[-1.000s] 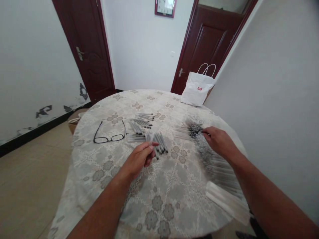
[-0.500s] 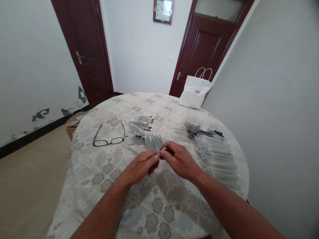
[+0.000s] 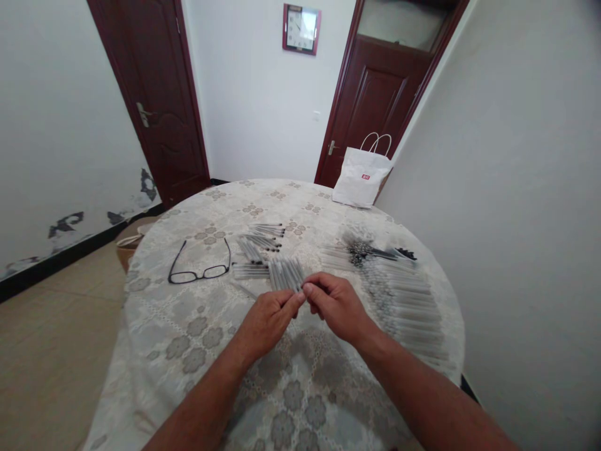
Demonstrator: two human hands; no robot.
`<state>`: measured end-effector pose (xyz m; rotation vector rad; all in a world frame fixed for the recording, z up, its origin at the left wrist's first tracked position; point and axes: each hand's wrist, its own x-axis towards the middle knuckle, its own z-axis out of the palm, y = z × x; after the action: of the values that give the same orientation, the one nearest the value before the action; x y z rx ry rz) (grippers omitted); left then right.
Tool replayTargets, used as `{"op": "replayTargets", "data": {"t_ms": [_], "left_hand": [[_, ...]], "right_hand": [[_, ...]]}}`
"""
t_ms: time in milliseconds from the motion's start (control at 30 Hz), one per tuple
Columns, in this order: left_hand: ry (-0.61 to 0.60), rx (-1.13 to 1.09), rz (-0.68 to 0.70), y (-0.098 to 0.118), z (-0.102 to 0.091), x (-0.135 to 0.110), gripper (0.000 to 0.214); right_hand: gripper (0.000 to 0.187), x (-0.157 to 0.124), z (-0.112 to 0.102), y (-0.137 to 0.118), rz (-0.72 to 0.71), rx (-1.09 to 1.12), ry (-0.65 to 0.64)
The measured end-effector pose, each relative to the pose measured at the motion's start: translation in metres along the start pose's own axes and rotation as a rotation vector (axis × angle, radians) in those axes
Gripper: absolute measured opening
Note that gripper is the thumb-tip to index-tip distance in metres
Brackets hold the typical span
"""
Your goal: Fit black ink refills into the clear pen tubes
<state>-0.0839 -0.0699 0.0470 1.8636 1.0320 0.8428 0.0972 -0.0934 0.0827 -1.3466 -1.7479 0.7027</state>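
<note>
My left hand (image 3: 271, 318) and my right hand (image 3: 334, 305) meet fingertip to fingertip over the near middle of the table. Both are closed in a pinch, thumbs toward each other; whatever sits between the fingertips is too small or hidden to make out. Just beyond them lies a row of slim greyish see-through sticks (image 3: 284, 273), side by side. Left of that row, more dark-tipped sticks (image 3: 251, 270) lie in a small stack, with other loose groups of dark-tipped sticks (image 3: 267, 230) fanned out behind.
A large pile of clear slender tubes (image 3: 417, 300) covers the right side, with black brush-like pieces (image 3: 364, 250) at its far end. Eyeglasses (image 3: 200, 274) lie left. A white paper bag (image 3: 361, 178) stands at the back right of the round, patterned tablecloth (image 3: 192, 338).
My right fingers, arched with a pale bit showing between them before, are now pinched more closely against my left fingertips. The whole view has shifted slightly.
</note>
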Motion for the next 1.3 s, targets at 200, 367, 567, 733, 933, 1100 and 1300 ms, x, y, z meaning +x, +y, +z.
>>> {"op": "replayTargets", "data": {"t_ms": [200,367,567,733,933,1100,1300], "left_hand": [[0.051,-0.122,-0.055,-0.008,-0.002,0.000,0.049],[0.065,-0.474,-0.137,-0.012,-0.004,0.001,0.040],[0.152,-0.505,-0.181,-0.012,-0.006,0.004,0.033],[0.119,-0.642,-0.190,-0.016,-0.003,0.005,0.030],[0.201,-0.673,-0.223,-0.016,-0.001,0.008,0.039],[0.195,-0.615,-0.209,-0.013,-0.002,0.007,0.042],[0.115,-0.538,-0.214,-0.018,-0.001,0.006,0.034]], "right_hand": [[0.025,0.011,-0.043,0.014,-0.049,-0.229,0.195],[0.026,0.051,-0.098,0.062,0.124,-0.460,-0.121],[0.029,0.113,-0.163,0.111,0.224,-0.796,0.214],[0.038,0.125,-0.175,0.113,0.250,-0.798,0.329],[0.027,0.063,-0.099,0.058,0.040,-0.554,0.043],[0.017,-0.003,-0.018,0.015,-0.133,-0.330,-0.162],[0.019,-0.015,-0.002,0.023,-0.127,-0.498,-0.233]]}}
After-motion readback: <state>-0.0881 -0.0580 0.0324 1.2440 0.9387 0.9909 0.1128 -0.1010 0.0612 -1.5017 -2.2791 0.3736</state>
